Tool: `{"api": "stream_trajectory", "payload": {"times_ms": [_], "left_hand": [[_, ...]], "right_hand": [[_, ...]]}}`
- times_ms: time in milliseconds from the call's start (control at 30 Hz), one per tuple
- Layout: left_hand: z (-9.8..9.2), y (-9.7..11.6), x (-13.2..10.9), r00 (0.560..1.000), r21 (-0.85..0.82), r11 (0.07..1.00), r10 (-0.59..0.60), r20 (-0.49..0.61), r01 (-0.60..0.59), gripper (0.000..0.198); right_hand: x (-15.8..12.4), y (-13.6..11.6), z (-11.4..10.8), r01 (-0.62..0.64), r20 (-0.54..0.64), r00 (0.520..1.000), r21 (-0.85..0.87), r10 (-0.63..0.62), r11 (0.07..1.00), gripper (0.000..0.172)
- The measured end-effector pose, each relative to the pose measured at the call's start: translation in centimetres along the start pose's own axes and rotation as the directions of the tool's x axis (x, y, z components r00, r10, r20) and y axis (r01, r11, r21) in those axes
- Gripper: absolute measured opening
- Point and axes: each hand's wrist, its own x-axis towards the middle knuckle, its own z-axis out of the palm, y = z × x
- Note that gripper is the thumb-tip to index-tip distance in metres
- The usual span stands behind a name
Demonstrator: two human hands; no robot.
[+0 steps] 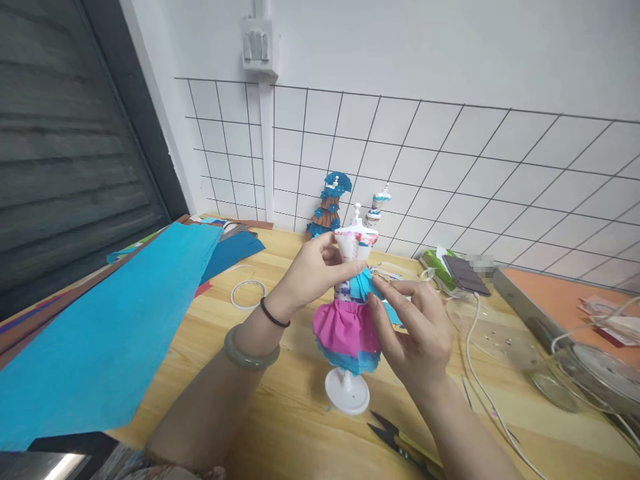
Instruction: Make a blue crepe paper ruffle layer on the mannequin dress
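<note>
A small dress form (349, 250) stands upright on the bench (280, 427) in front of the person, its long axis vertical, with the knobbed neck at the top and a round white base (347, 395) flat on the wood. Its chest appears to face the person. The torso is white with red and blue smudges; below the waist flares a gathered pink skirt (345, 327) — with a light-blue layer (369, 363) showing under its hem. A strip of pleated blue paper (361, 287) lies against the waist.

The left hand (323, 270) holds the torso from the side, thumb across the front; its other fingertips are partly hidden, so their exact contact cannot be told. The right hand (417, 317) is narrowed — thumb and fingertips closed on the outer edge of the pleated blue paper.

Black-bladed snips (387, 432) lie near the base, and two decorated forms, a blue-and-brown one (327, 207) and a smaller white one (375, 212), stand behind.
</note>
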Motion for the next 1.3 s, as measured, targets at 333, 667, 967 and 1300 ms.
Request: {"api": "stream_trajectory", "payload": {"times_ms": [333, 667, 967, 1300], "left_hand": [[0.0, -0.1, 0.0, 0.999, -0.028, 0.999, -0.036, -0.004, 0.036, 0.042], [-0.6, -0.7, 0.1, 0.961, 0.005, 0.999, -0.041, 0.275, 0.042, 0.042], [-0.8, -0.7, 0.0, 0.931, 0.038, 0.997, -0.081, 0.356, 0.072, 0.036], [-0.6, -0.5, 0.1, 0.909, 0.048, 0.996, -0.087, 0.408, 0.074, 0.044]], "right_hand": [[-0.4, 0.3, -0.1, 0.158, 0.062, 0.986, -0.052, -0.155, 0.986, 0.048], [0.8, 0.1, -1.1, -0.582, 0.221, 0.812, 0.387, 0.540, 0.715, 0.011], [0.8, 2.2, -1.5, -0.810, 0.645, 0.579, 0.382, 0.499, 0.445, 0.029], [1.1, 2.2, -1.6, -0.752, 0.581, 0.622, 0.260, 0.525, 0.605, 0.021]]}}
